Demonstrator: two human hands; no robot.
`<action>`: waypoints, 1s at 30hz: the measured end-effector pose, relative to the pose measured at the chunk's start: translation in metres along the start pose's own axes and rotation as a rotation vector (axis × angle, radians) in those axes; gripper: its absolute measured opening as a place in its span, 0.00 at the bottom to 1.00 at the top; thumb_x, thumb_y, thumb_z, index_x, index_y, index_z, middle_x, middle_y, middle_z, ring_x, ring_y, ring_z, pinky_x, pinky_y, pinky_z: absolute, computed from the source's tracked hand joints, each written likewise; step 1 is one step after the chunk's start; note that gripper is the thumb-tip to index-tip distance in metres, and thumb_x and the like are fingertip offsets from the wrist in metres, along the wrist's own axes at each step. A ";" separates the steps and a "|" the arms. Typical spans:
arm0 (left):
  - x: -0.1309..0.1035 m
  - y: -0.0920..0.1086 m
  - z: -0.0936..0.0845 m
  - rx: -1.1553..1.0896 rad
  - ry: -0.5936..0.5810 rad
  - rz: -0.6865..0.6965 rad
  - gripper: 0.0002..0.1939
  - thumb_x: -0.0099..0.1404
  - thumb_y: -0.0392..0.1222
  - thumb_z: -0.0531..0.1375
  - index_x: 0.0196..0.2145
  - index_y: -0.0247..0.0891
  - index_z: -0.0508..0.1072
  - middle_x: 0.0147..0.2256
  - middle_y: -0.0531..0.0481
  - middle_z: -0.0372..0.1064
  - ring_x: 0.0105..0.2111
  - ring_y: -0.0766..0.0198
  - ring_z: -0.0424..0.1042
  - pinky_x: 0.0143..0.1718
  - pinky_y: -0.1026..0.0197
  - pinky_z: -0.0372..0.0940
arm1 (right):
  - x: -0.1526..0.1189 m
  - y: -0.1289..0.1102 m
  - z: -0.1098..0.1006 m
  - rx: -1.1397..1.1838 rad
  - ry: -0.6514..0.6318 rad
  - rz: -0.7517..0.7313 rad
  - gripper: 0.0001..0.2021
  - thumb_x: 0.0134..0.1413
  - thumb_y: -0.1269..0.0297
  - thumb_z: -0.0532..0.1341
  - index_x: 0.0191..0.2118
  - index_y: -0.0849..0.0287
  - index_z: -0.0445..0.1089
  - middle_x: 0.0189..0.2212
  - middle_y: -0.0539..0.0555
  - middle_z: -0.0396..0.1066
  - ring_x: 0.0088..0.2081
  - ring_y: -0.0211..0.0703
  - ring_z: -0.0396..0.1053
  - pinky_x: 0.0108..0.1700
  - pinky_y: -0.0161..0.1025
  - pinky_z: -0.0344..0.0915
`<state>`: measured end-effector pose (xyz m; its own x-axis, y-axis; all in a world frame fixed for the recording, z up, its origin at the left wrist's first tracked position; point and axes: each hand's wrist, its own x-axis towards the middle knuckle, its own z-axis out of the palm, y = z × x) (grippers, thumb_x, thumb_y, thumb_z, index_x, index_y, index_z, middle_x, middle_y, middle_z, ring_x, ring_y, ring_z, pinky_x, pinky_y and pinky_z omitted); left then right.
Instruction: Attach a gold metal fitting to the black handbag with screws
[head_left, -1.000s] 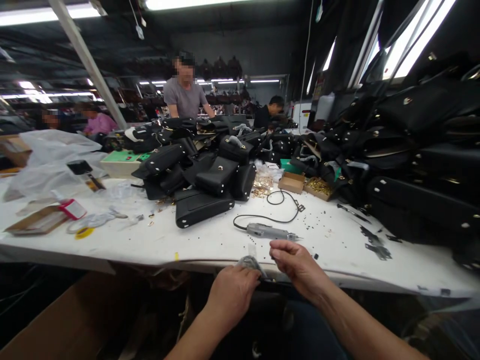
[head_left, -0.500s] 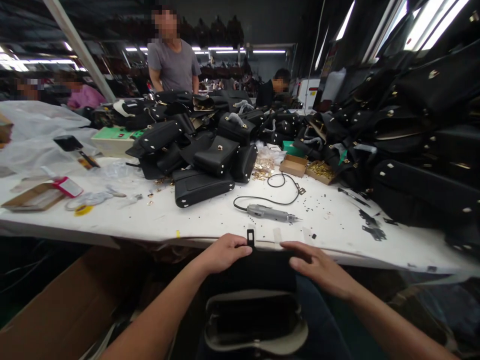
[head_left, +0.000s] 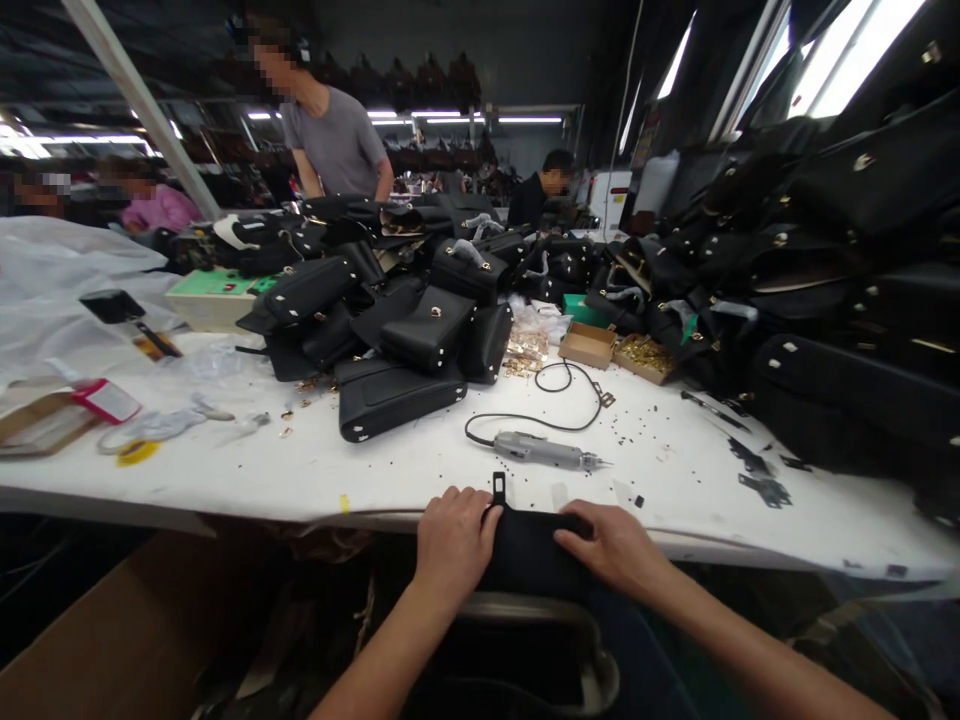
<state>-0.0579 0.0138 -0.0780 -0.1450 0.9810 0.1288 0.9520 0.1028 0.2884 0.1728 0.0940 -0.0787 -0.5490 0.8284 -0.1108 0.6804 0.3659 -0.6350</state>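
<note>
A black bag point(head_left: 536, 548) lies open at the table's front edge, its flap up against the edge and its light-rimmed mouth below. My left hand point(head_left: 455, 540) grips the flap's left part, beside a small black tab point(head_left: 499, 487) with a slot that sticks up over the table. On the flap's right corner, my right hand point(head_left: 611, 540) is closed, thumb in front and fingers behind. Just beyond the hands lies a grey electric screwdriver point(head_left: 544, 450) with its cable, tip pointing right.
Black bags point(head_left: 427, 325) are heaped across the table point(head_left: 405, 480) and at the right. A cardboard box point(head_left: 587, 345) and a box of gold parts point(head_left: 643, 355) stand behind the screwdriver. At left are a red-white bottle point(head_left: 106, 400) and a green-topped device point(head_left: 217, 300). A person point(head_left: 337, 145) stands behind.
My right hand has closed on the flap's corner, and my left hand has turned more upright. The view has shifted slightly. The person behind now leans and looks left.
</note>
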 end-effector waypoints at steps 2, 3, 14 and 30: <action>0.004 -0.004 0.005 -0.034 0.017 0.004 0.14 0.73 0.46 0.52 0.42 0.41 0.77 0.40 0.46 0.76 0.43 0.54 0.72 0.45 0.54 0.60 | 0.024 -0.005 -0.023 -0.056 0.085 -0.053 0.11 0.58 0.53 0.61 0.40 0.50 0.77 0.32 0.50 0.79 0.34 0.47 0.74 0.37 0.40 0.64; 0.007 -0.007 0.007 -0.062 0.006 -0.007 0.14 0.72 0.45 0.52 0.41 0.42 0.77 0.39 0.46 0.76 0.43 0.55 0.72 0.45 0.55 0.60 | 0.041 -0.006 -0.034 -0.069 0.142 -0.088 0.11 0.58 0.53 0.61 0.39 0.50 0.78 0.34 0.50 0.79 0.35 0.46 0.74 0.38 0.40 0.64; 0.027 -0.025 0.012 -0.352 -0.132 -0.202 0.05 0.64 0.43 0.60 0.35 0.45 0.76 0.38 0.54 0.73 0.41 0.62 0.73 0.44 0.59 0.61 | 0.277 0.027 -0.074 -0.297 0.277 0.059 0.17 0.57 0.61 0.62 0.52 0.54 0.76 0.46 0.55 0.78 0.46 0.50 0.73 0.42 0.38 0.65; 0.029 -0.041 0.028 -0.380 -0.103 -0.149 0.04 0.64 0.45 0.61 0.34 0.47 0.76 0.35 0.55 0.74 0.39 0.62 0.76 0.41 0.62 0.66 | 0.348 0.065 -0.071 -0.397 0.106 0.032 0.11 0.58 0.59 0.61 0.39 0.53 0.81 0.39 0.53 0.79 0.40 0.47 0.71 0.36 0.35 0.59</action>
<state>-0.0933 0.0426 -0.1121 -0.2276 0.9733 -0.0304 0.7524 0.1956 0.6290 0.0604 0.4361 -0.1037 -0.4857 0.8735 -0.0331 0.8420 0.4574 -0.2859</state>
